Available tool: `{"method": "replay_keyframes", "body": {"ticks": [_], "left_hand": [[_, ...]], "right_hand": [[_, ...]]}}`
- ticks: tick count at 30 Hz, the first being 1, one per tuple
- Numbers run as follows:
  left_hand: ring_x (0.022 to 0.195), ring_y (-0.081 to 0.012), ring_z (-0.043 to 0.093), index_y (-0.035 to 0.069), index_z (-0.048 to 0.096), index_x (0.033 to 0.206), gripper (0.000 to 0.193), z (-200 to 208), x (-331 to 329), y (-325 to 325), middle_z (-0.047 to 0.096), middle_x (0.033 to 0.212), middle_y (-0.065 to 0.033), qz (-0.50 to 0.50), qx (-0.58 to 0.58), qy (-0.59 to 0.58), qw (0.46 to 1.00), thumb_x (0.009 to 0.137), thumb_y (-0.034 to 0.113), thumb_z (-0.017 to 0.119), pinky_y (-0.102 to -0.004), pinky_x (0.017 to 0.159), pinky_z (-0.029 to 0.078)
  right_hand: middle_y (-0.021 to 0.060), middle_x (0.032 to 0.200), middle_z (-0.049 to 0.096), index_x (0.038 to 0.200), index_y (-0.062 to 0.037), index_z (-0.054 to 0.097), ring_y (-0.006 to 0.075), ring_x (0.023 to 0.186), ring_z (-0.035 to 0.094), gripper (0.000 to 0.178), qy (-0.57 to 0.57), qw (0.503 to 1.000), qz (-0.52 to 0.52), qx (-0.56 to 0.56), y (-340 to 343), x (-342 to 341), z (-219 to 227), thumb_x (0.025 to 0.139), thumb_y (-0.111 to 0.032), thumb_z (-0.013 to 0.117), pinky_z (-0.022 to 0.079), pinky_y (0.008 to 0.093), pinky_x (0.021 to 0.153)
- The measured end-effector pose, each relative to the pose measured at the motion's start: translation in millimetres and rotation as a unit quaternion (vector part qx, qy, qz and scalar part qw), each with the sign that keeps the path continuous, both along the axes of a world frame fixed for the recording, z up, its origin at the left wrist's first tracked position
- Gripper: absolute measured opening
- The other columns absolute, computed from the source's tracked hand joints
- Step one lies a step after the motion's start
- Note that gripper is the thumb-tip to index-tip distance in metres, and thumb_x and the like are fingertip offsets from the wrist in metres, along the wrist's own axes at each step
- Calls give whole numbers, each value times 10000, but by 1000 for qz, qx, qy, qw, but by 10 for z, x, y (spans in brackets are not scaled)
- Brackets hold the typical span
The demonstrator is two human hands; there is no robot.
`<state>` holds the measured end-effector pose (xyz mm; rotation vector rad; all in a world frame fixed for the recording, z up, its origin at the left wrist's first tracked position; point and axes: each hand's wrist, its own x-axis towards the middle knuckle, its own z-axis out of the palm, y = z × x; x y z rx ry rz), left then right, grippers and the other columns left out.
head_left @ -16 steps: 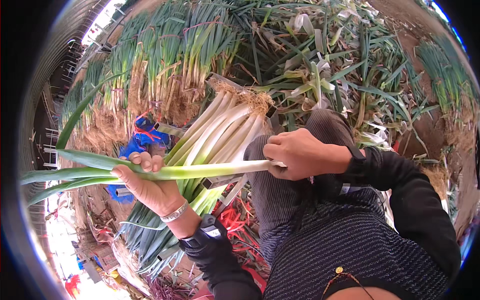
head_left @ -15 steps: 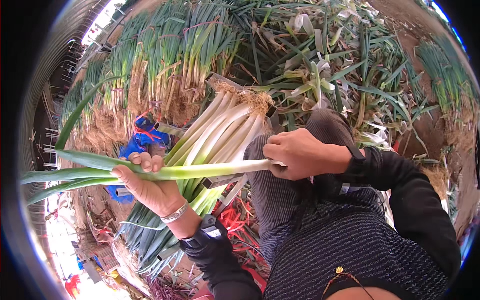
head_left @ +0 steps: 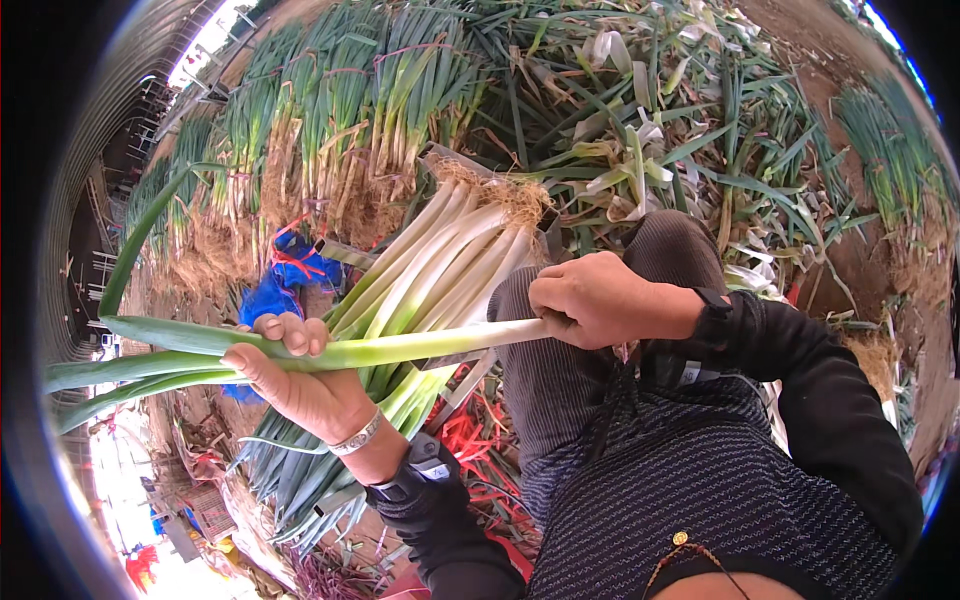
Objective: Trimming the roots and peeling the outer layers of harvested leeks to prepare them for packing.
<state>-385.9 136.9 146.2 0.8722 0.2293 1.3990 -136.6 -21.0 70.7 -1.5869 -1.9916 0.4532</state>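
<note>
One long green onion [head_left: 430,346] lies across in front of me, its green leaves to the left and its white end to the right. My left hand [head_left: 310,380] is wrapped around it where the leaves begin to split, thumb below and fingertips above. At the white end, beside my knee, my right hand [head_left: 600,305] is closed on the stalk; its fingers hide the root end. Just beyond the held stalk rests a pile of green onions [head_left: 440,260], white shafts and brown roots pointing away, leaves toward the lower left.
Upright tied bundles of green onions [head_left: 330,110] stand at the far left, others [head_left: 890,150] at the far right. Loose trimmed leaves [head_left: 660,150] heap up ahead. A blue plastic bag [head_left: 285,275] lies left of the pile, and red ties [head_left: 475,440] lie below it.
Both hands keep their hold on the green onion. The right hand has shifted up very slightly, and the leafy end has dropped a little.
</note>
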Motion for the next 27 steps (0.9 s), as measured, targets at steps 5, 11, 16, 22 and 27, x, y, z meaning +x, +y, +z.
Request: {"method": "replay_keyframes", "body": {"ticks": [5,11,16,22,27], "left_hand": [[666,-102,510,61,554,961,378,29,17,-26,564,853,-22,50,-7,35,998,843,387,704,-231,535,441],[655,-94,495,57,549,966,389,65,98,-75,566,853,-16,114,1,70,991,838,385,716,-221,529,415],[656,-94,494,70,554,983,379,43,98,-65,571,863,-19,103,0,68,992,841,382,715,-218,531,414],[688,-103,501,79,561,976,311,45,97,-105,552,860,-33,79,2,51,996,865,341,686,-222,556,428],[653,-95,480,80,570,1001,301,2,-47,-45,546,835,-28,37,30,12,999,881,339,667,-219,528,418]], "right_hand": [[77,722,576,781,-80,552,310,659,617,176,2,1000,-1,18,-12,-58,90,737,-195,678,495,403,556],[90,733,573,797,-66,536,312,662,616,187,-49,998,18,28,47,-87,146,740,-185,670,496,412,559],[120,767,606,829,-44,570,333,691,637,193,-35,999,22,-18,44,-50,161,726,-192,638,524,432,611],[88,745,586,816,-66,547,316,657,614,162,-18,1000,13,-7,53,-4,33,744,-155,663,493,411,557],[85,796,626,864,-54,567,272,749,643,108,20,999,-44,0,21,190,-134,785,-106,617,510,354,644]]}}
